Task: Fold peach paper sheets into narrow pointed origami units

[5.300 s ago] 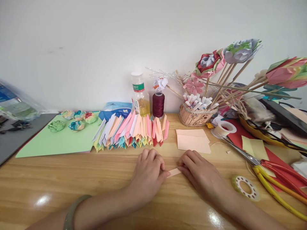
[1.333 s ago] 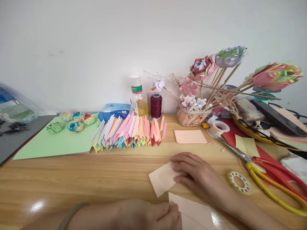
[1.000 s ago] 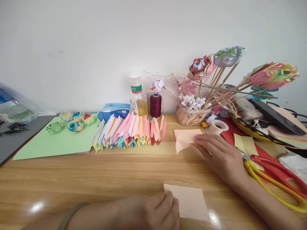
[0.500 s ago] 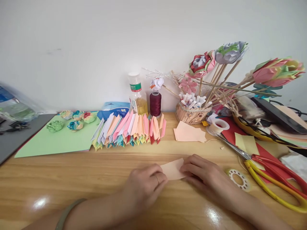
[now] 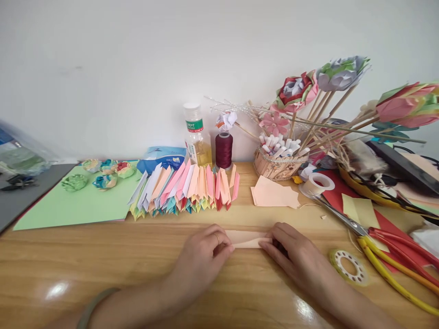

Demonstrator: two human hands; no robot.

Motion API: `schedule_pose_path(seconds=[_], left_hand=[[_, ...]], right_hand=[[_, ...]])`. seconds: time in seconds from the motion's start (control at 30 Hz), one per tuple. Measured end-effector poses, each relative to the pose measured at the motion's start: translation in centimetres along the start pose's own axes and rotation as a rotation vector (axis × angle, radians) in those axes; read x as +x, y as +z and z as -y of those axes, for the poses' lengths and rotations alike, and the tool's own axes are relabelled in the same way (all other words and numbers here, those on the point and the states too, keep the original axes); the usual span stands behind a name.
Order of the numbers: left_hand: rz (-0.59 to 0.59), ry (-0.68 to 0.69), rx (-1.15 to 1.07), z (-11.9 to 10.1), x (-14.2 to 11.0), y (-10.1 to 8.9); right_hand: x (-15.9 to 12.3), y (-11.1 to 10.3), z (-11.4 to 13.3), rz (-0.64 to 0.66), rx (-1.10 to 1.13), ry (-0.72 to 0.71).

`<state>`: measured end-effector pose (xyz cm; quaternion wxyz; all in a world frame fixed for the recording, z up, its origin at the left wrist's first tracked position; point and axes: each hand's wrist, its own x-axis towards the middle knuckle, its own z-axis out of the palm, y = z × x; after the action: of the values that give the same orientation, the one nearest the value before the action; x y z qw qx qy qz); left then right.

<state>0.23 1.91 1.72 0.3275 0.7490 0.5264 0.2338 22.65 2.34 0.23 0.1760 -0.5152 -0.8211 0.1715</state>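
A small peach piece of paper lies lengthwise between my hands, its near edge curled up and over. My left hand pinches its left end between thumb and fingers; a ring and a bracelet show on that side. At the other end, my right hand grips the paper the same way. Beyond it stands a long row of folded paper pieces in several colours. A stack of peach paper sheets lies past my right hand.
Red-and-yellow-handled scissors, a tape roll and a white tape roll lie to the right. A basket with paper flowers stands behind. Maroon thread and a bottle stand by the wall; green paper lies left.
The peach paper, flat and slanted before, is now level with its near edge turned up. Both hands have shifted their grip to its ends. The view has moved slightly.
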Motion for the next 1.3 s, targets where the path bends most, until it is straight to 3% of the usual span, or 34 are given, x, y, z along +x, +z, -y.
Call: schedule_pose_path(seconds=[0.27,0.43,0.73,1.07,1.3], left_hand=[[0.125,-0.253,0.025,-0.5,0.0,0.0],[0.143,-0.316,0.035,-0.5,0.3,0.1],[0.177,-0.243,0.128,-0.2,0.6,0.3],[0.186,-0.19,0.152,0.2,0.4,0.4],[0.252,-0.002,0.429,-0.2,0.4,0.3]], right_hand=[[-0.4,0.4,-0.2,-0.086,-0.132,-0.027],[-0.4,0.7,0.0,-0.129,-0.181,-0.035],[0.6,0.2,-0.1,-0.095,-0.359,-0.057],[0.7,0.1,0.0,-0.096,-0.355,-0.029],[0.4,-0.1,0.3,-0.137,-0.365,-0.042]])
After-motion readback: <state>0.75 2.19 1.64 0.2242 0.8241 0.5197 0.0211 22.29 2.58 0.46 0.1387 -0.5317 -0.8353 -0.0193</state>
